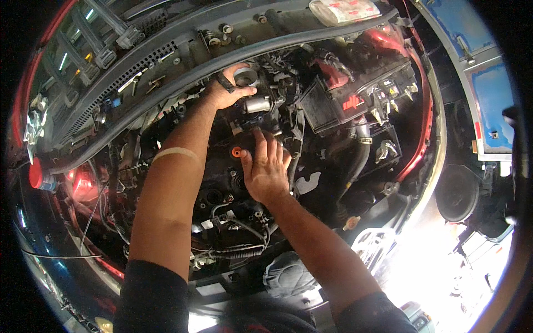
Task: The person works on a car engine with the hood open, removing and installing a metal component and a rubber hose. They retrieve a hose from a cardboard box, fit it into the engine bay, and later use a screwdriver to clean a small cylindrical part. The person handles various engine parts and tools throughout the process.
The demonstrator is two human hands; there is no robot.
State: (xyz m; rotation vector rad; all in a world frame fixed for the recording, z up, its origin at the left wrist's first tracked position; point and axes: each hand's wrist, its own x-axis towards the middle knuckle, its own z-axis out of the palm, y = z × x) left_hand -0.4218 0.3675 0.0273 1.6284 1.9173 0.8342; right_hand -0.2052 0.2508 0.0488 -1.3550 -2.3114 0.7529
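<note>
In a car's engine bay, my left hand curls round a grey ring-shaped pipe mouth at the back of the engine, thumb on its near side. Just below it lies a silver cylindrical part. Nearer to me, my right hand rests palm down over the dark engine top. Its fingers are stretched forward and nothing shows in its grasp; what lies under the palm is hidden. Beside its thumb sits a small orange ring-like piece.
Loose nuts and small parts lie in the cowl tray behind a black rubber seal. To the right are a black box with a red mark and a curved hose. A red-capped container stands at the left edge.
</note>
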